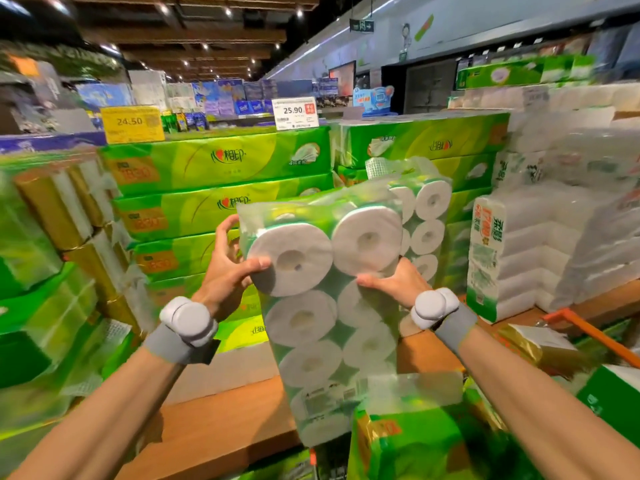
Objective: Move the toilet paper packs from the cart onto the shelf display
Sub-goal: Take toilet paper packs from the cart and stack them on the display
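L hand (228, 268) grips the pack (311, 313) at its top-left edge, thumb across a roll end, fingers curled behind. R hand (391, 282) grips the right side, thumb on front. Two grips prob. stop the soft wrap sagging. Pack is upright in mid-air, roll ends toward viewer, over the wood shelf (221, 420), not set down. Just behind stands a rear pack (427, 209), likely its neighbour. Cart bar (588, 332) at lower right.

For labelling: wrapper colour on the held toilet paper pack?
Clear plastic with green print on the pack; best in head view.
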Motion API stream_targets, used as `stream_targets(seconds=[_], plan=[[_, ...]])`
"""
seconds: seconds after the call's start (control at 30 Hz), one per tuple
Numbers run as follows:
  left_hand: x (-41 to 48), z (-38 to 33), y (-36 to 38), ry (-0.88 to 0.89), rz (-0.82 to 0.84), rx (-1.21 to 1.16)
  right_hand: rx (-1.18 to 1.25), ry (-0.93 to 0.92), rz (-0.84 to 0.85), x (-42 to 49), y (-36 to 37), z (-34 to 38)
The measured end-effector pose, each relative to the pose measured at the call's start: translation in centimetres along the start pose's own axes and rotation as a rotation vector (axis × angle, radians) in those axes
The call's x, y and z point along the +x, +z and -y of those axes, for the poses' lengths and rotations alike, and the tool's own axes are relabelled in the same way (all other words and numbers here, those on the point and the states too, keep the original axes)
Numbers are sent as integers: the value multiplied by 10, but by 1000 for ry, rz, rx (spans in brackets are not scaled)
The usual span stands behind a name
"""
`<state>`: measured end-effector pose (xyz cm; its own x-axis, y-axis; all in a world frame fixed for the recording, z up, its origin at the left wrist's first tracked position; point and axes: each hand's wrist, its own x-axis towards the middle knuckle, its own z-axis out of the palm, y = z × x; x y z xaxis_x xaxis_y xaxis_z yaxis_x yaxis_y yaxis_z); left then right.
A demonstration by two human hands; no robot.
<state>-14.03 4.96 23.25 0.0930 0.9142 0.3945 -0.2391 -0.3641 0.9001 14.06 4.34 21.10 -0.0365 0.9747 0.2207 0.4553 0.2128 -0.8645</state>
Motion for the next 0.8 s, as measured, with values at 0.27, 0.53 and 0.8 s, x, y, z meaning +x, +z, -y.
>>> stream_targets(seconds=[0.27, 0.53, 0.8], plan=[[8, -34, -66, 175, -117, -150, -88, -284, 27, 41, 33, 97], [17, -45, -131, 172, -363, -421, -199, -557, 144, 92, 87, 180], [31, -18, -171, 274, -712, -715, -382, -646, 252, 146, 150, 192]])
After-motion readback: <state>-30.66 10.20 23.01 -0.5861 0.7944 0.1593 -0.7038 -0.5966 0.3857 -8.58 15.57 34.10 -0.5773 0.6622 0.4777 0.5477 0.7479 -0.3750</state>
